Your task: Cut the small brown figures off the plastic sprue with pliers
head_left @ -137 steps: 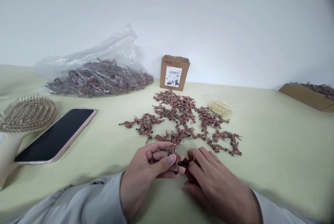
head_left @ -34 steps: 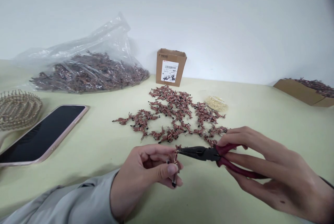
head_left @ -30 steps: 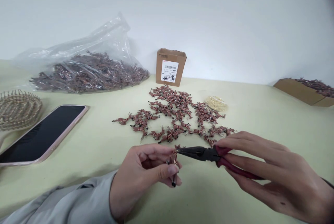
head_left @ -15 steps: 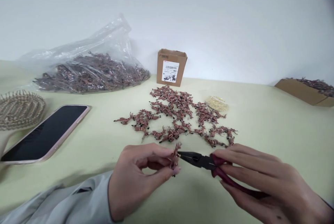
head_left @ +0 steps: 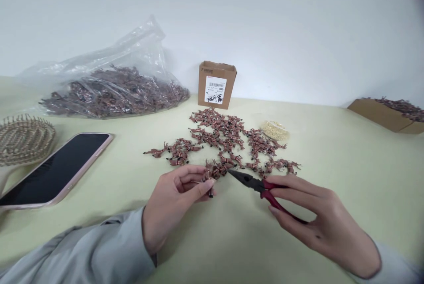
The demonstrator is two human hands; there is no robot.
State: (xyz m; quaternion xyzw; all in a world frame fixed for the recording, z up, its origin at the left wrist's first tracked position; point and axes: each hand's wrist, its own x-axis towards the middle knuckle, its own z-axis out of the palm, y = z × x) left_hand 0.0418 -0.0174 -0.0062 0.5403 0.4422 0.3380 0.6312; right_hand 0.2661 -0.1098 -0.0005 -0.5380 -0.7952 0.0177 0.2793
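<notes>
– What is concealed?
– The left hand [head_left: 180, 195] covers part of a brown figurine [head_left: 208, 174]; the right hand [head_left: 314, 220] masks part of the red-handled pliers [head_left: 250, 181].
– And the margins?
– The left edge crops a hairbrush [head_left: 24, 140] and a phone [head_left: 62, 168]; the right edge cuts through a low carton [head_left: 380, 115].
– The fine print?
– Mostly illegible on the label [head_left: 215, 90]; the packet of gold bits [head_left: 274, 130] blurs into one mass.

The head view looks forward and down at the table [head_left: 347, 169] from close above.
</notes>
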